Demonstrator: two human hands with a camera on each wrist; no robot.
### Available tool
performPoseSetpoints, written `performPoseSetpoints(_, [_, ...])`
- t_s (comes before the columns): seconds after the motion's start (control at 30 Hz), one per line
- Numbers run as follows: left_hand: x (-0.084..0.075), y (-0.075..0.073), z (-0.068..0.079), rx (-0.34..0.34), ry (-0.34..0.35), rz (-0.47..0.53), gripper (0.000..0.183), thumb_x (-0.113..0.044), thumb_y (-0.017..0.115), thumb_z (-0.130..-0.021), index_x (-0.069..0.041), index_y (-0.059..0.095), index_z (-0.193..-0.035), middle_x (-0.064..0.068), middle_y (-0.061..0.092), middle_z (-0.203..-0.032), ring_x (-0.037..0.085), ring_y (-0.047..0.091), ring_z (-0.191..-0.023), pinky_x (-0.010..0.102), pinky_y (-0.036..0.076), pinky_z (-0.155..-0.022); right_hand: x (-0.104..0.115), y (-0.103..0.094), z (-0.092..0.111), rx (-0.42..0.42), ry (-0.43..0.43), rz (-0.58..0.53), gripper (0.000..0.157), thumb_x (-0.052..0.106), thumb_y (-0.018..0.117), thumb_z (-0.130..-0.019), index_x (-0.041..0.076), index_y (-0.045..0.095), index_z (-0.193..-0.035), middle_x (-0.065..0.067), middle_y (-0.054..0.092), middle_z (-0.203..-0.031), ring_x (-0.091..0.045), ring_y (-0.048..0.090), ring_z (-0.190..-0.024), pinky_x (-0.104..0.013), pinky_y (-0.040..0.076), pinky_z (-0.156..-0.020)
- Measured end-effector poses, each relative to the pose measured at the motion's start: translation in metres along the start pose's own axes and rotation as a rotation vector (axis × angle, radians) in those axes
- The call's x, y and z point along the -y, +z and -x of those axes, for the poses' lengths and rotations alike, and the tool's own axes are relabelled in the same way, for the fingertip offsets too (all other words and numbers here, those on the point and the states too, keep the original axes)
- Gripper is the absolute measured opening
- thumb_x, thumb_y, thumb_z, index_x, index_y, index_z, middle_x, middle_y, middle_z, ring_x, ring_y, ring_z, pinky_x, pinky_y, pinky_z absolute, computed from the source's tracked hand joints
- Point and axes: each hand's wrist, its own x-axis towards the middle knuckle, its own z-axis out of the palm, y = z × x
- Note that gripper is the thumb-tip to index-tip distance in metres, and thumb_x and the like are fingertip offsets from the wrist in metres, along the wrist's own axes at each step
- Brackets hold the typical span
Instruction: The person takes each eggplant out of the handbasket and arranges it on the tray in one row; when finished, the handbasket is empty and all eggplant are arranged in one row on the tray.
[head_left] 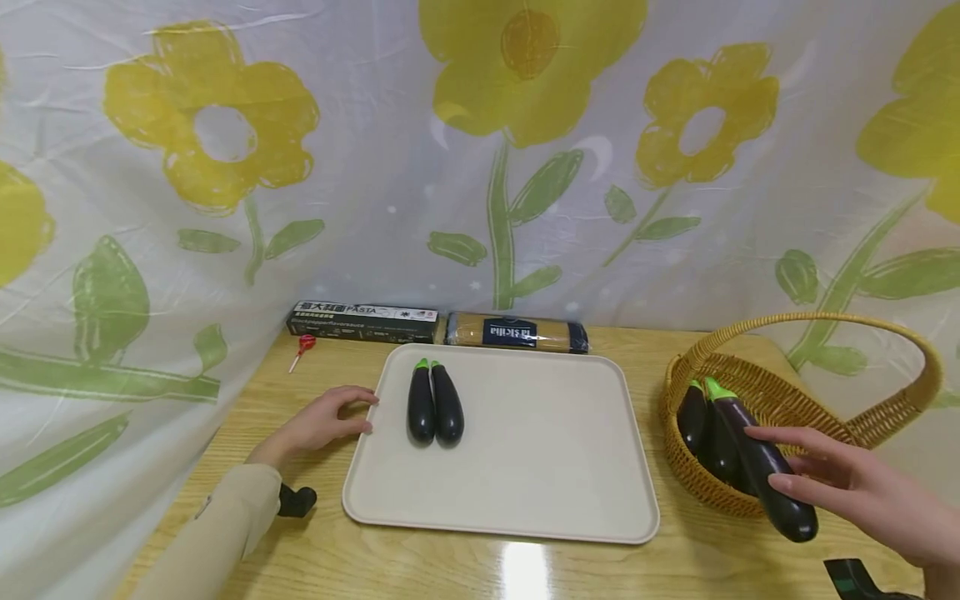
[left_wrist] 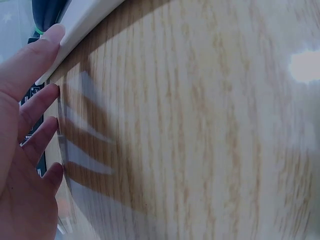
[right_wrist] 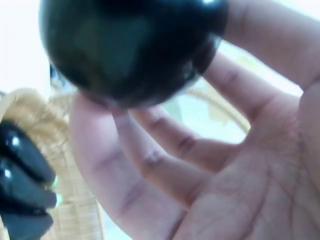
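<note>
My right hand [head_left: 847,483] grips a dark eggplant [head_left: 761,462] between thumb and fingers, tilted over the front of the wicker basket [head_left: 705,492]. Its rounded end fills the top of the right wrist view. More eggplants [right_wrist: 22,185] with green stems lie inside the basket, partly hidden by the held one in the head view. On the left, my left hand [head_left: 330,421] rests at the left rim of a cream tray [head_left: 540,467], thumb against the edge and fingers loosely bent. Two eggplants [head_left: 435,404] lie side by side on the tray, stems pointing away.
Behind the tray lie a black pasta box [head_left: 363,323] and a pack of spaghetti [head_left: 517,332]. A red lollipop [head_left: 306,343] sits at the back left of the wooden table [head_left: 450,567]. A flowered curtain [head_left: 375,167] hangs behind. The basket's handle [head_left: 817,317] arches up.
</note>
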Motion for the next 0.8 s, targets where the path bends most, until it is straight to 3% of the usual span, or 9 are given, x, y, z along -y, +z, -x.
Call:
performPoseSetpoints(0.03, [0.0,0.0,0.0,0.0,0.0,-0.002,0.041,-0.022,0.072,-0.09,-0.003,0.062,-0.125,0.021,0.055,-0.135,0.044,0.043,-0.13,0.06,0.028,-0.112,0.003,0.001,0.001,0.0,-0.012,0.014,0.049,0.029,0.055,-0.101,0.025,0.042,-0.148,-0.012,0.042,-0.142,-0.013,0.06,-0.109,-0.024,0.054,-0.071])
performPoseSetpoints(0.1, [-0.001,-0.001,0.0,-0.003,0.002,0.0,0.041,-0.021,0.072,-0.09,-0.002,0.062,-0.124,0.022,0.055,-0.135,0.044,0.043,-0.13,0.06,0.028,-0.112,0.01,0.002,0.002,0.018,-0.024,0.001,0.049,0.028,0.055,-0.101,0.025,0.042,-0.148,-0.013,0.041,-0.144,-0.017,0.06,-0.111,-0.024,0.054,-0.071])
performPoseSetpoints(0.27, [-0.002,0.0,0.0,-0.007,0.013,0.0,0.039,-0.02,0.072,-0.09,-0.002,0.063,-0.123,0.022,0.055,-0.134,0.044,0.043,-0.13,0.059,0.029,-0.111,0.033,0.008,-0.002,0.033,-0.033,-0.048,0.049,0.028,0.055,-0.101,0.026,0.042,-0.148,-0.017,0.038,-0.146,-0.041,0.053,-0.118,-0.025,0.053,-0.071])
performPoseSetpoints(0.47, [0.001,-0.001,0.0,-0.009,0.008,0.001,0.04,-0.021,0.073,-0.089,-0.003,0.063,-0.124,0.021,0.055,-0.134,0.043,0.043,-0.13,0.059,0.029,-0.111,0.053,0.019,-0.021,0.056,-0.056,-0.22,0.051,0.024,0.056,-0.101,0.025,0.04,-0.149,-0.021,0.036,-0.147,-0.025,0.055,-0.12,-0.031,0.057,-0.073])
performPoseSetpoints(0.63, [0.002,-0.001,0.0,-0.008,0.011,0.007,0.041,-0.023,0.073,-0.089,-0.004,0.063,-0.124,0.02,0.055,-0.135,0.043,0.044,-0.13,0.059,0.029,-0.111,0.061,0.034,-0.043,0.042,-0.094,-0.236,0.05,0.028,0.057,-0.1,0.024,0.043,-0.148,-0.018,0.029,-0.154,-0.043,0.047,-0.128,-0.023,0.052,-0.084])
performPoseSetpoints(0.8, [0.002,-0.001,-0.001,-0.006,0.024,0.018,0.041,-0.022,0.074,-0.089,-0.003,0.063,-0.124,0.02,0.056,-0.134,0.042,0.045,-0.129,0.058,0.03,-0.111,0.067,0.052,-0.069,0.038,-0.106,-0.297,0.051,0.033,0.059,-0.099,0.021,0.044,-0.147,-0.017,0.037,-0.149,-0.036,0.054,-0.121,-0.027,0.053,-0.086])
